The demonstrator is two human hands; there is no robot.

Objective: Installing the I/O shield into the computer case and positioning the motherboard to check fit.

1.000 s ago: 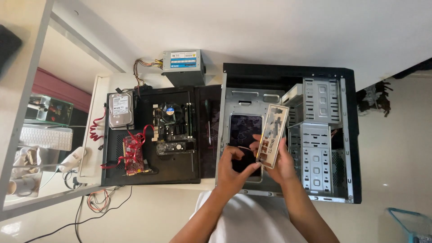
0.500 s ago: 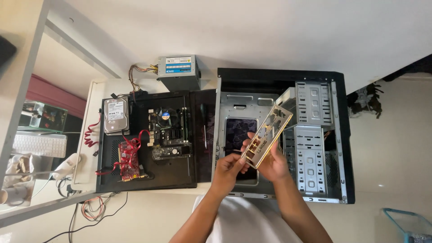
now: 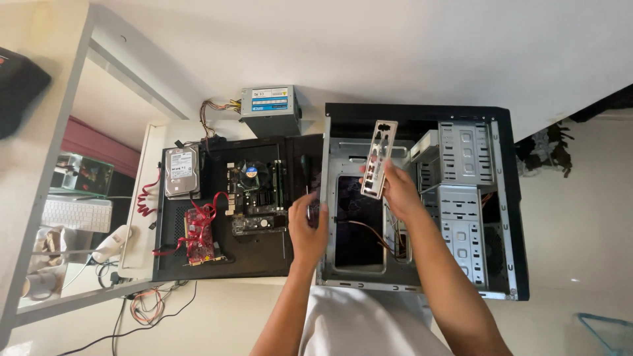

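Now only my right hand (image 3: 401,191) grips the metal port plate (image 3: 378,159), raised toward twelve o'clock over the open computer case (image 3: 508,198); my left hand (image 3: 307,227) has let go and clasps the case's nine o'clock edge.

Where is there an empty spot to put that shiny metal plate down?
The right hand holds the I/O shield. Bare room: the black panel's front strip, below the motherboard and beside the red card. Crowded: the panel's back, with the hard drive, and inside the computer case.
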